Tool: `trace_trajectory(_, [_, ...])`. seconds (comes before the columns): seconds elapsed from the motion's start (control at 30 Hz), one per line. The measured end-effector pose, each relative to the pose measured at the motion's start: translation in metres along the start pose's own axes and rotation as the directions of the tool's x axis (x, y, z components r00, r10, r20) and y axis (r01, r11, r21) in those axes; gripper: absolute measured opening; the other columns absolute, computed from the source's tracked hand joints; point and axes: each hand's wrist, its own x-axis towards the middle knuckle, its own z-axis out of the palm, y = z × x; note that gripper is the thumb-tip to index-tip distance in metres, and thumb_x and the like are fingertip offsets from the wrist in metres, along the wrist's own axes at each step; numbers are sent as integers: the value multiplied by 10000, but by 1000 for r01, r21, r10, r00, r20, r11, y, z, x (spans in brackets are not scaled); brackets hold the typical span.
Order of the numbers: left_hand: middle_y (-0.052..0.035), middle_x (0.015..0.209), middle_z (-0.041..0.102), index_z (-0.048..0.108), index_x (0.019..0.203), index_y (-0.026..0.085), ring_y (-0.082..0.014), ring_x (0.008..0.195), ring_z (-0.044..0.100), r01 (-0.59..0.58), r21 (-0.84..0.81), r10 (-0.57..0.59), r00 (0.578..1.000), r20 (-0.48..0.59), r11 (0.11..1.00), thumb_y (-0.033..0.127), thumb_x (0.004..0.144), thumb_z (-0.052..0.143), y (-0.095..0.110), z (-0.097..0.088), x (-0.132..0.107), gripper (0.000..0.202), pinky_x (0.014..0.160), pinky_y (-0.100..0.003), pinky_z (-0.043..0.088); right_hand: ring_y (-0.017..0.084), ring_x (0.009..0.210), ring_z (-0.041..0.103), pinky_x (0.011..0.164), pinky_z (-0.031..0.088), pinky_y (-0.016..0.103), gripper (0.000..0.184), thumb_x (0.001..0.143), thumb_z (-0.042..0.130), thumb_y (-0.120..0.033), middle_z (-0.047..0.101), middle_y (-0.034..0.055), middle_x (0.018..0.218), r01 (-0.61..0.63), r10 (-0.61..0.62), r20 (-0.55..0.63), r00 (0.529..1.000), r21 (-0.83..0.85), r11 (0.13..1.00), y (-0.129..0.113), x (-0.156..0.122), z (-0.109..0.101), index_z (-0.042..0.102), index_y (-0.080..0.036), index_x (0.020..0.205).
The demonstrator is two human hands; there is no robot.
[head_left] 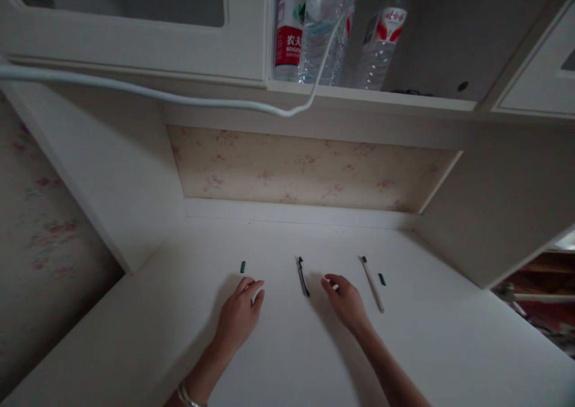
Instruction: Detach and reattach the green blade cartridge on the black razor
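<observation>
Both my hands rest on a white desk. My left hand lies palm down with fingers together and slightly curled; a small white thing shows at its fingertips. A small green cap lies just beyond it. My right hand lies palm down, fingers bent, with a small white piece under its fingertips. A black pen part lies between the hands, left of the right hand. A pale pen barrel and another small green piece lie to the right hand's right.
A floral back panel closes the desk recess. Above, a shelf holds several water bottles. A white cable hangs across under a cabinet door. White side walls stand left and right.
</observation>
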Motion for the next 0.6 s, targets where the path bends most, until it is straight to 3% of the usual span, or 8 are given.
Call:
trace_trajectory(0.13, [-40,1082,587,594,1153,228,-117,669,571,10,41,-9,1000,-7,999,306,897,446,-20,-20,14,305,755,-271,472,182,850,642,751,453,251,393,894,426,-426,671,66,1036,35,-35,26,999,-20,999,-32,1,28,612,-188,1145])
trace_trajectory(0.27, [-58,1120,575,572,1185,217,-159,855,588,-30,0,30,999,39,1000,303,838,523,-54,-36,35,360,824,-283,466,259,1002,591,823,422,325,394,869,475,-413,650,121,1068,-6,6,4,1000,-77,997,-48,10,44,614,-162,1139])
trace_trajectory(0.43, [-86,1122,575,574,1197,183,-207,1008,559,-11,54,1,985,175,998,277,790,566,-90,-39,55,418,921,-320,418,338,1015,560,806,388,441,397,867,461,-413,622,159,1102,-84,78,-58,995,-126,988,-58,11,55,608,-168,1144])
trace_trajectory(0.6, [-84,1103,579,611,1159,178,-228,1054,534,-54,66,34,965,261,996,351,757,627,-101,-36,73,438,954,-313,379,326,987,560,824,354,447,315,881,444,-379,635,145,1051,-61,52,-87,995,-104,993,-62,5,57,652,-191,1024])
